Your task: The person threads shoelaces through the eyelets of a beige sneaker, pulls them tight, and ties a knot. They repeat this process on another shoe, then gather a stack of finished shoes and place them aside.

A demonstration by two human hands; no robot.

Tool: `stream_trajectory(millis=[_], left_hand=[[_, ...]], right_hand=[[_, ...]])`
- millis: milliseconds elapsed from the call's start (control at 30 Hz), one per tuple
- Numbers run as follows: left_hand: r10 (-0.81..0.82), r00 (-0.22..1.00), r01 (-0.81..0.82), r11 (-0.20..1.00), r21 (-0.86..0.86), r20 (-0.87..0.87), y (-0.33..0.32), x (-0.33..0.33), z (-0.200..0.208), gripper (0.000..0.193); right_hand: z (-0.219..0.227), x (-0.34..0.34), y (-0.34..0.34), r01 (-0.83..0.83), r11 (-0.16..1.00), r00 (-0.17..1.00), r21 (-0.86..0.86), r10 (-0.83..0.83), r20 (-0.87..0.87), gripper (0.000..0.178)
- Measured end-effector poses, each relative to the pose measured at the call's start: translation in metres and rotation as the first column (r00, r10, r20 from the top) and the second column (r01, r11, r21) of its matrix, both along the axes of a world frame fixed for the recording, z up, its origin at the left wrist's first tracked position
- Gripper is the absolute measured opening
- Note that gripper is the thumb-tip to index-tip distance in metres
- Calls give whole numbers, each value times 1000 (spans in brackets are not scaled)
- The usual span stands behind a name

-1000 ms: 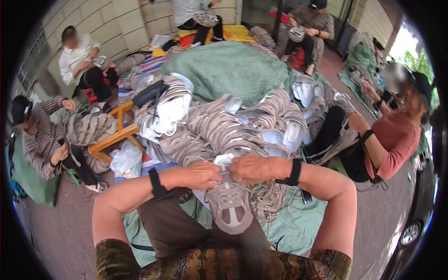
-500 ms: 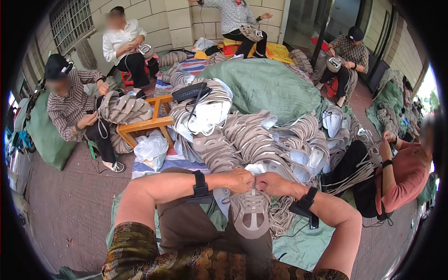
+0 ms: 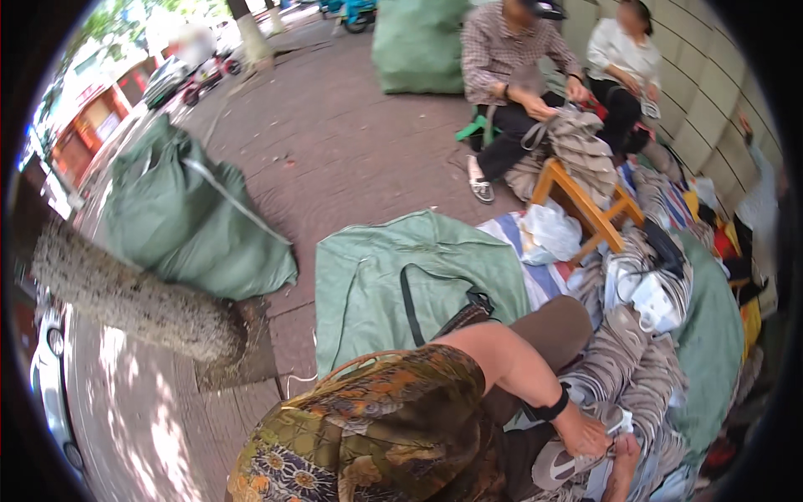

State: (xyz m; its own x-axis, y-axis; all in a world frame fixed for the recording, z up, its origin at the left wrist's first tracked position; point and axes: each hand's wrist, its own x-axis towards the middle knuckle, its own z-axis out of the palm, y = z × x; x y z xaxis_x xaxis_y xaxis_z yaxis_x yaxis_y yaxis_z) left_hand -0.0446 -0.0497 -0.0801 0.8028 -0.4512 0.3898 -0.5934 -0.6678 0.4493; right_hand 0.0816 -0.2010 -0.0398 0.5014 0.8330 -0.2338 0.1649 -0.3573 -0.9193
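The left hand (image 3: 584, 432) grips the beige sneaker upper (image 3: 552, 470), best kept untwisted; the right hand's (image 3: 623, 465) hold is unclear.

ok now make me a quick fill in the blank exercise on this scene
The left hand, wearing a wristband coloured ____, grips a beige sneaker upper.
The plastic bag rests on a sheet patterned with ____.
The bulging sack beside the tree trunk is coloured ____.

Missing words: black; stripes; green
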Motion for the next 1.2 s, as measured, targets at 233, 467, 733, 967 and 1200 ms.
stream_trajectory(millis=[233,467,733,967,1200], left_hand=[[84,996,-80,961,-265,5,-6,-5,17,19],[128,991,-130,949,-287,-27,9,-29,21,19],[161,985,-171,940,-294,-61,17,-46,22,18],[171,982,-187,938,-293,-79,18,-51,23,18],[181,980,-199,935,-292,-86,18,-53,24,18]], right_hand=[[22,-10,4,-22,997,997,-80,28,70,20],[30,-12,4,-13,998,994,-56,19,109,21],[43,-28,6,52,996,995,-78,-44,92,23],[38,-18,4,167,973,985,-162,-158,68,23],[23,0,-4,95,991,993,-97,-88,75,28]])
